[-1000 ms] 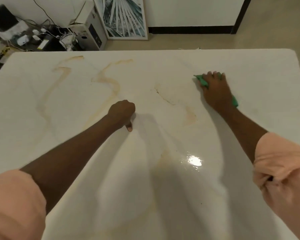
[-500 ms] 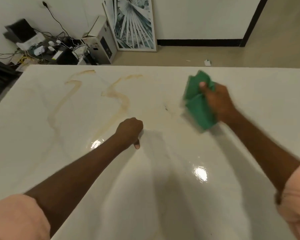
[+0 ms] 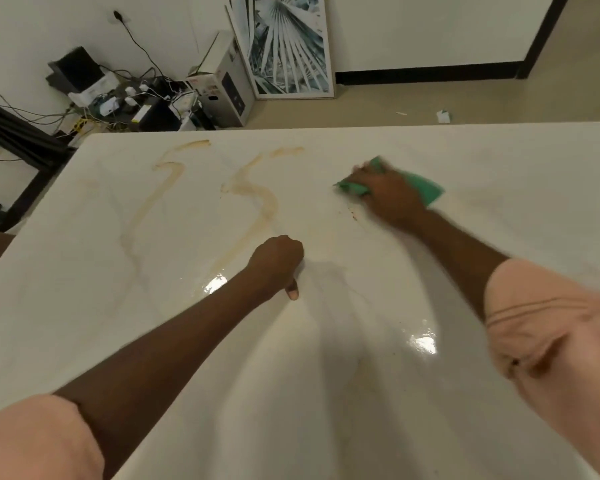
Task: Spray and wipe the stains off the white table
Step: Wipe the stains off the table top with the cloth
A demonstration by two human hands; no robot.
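The white table (image 3: 499, 174) fills most of the view. My right hand (image 3: 390, 195) presses a green cloth (image 3: 426, 188) flat on the table right of centre; the hand is blurred, so its fingers are hard to read. A few small dark specks (image 3: 354, 216) lie just left of it. Two long brown wavy stains run across the far left part, one (image 3: 153, 206) on the left and one (image 3: 257, 199) nearer the middle. My left hand (image 3: 278, 261) is a fist resting on the table, thumb pointing down, holding nothing. No spray bottle is in view.
Wet glossy patches (image 3: 423, 341) shine near the table's front. Beyond the far edge, on the floor, a framed palm picture (image 3: 288, 46) leans on the wall beside a white box (image 3: 222, 88) and tangled cables with electronics (image 3: 125, 102).
My right hand lifted the green cloth off the table, swung it left, and now presses it down again closer to the middle. The left fist stayed put. The view shifted.
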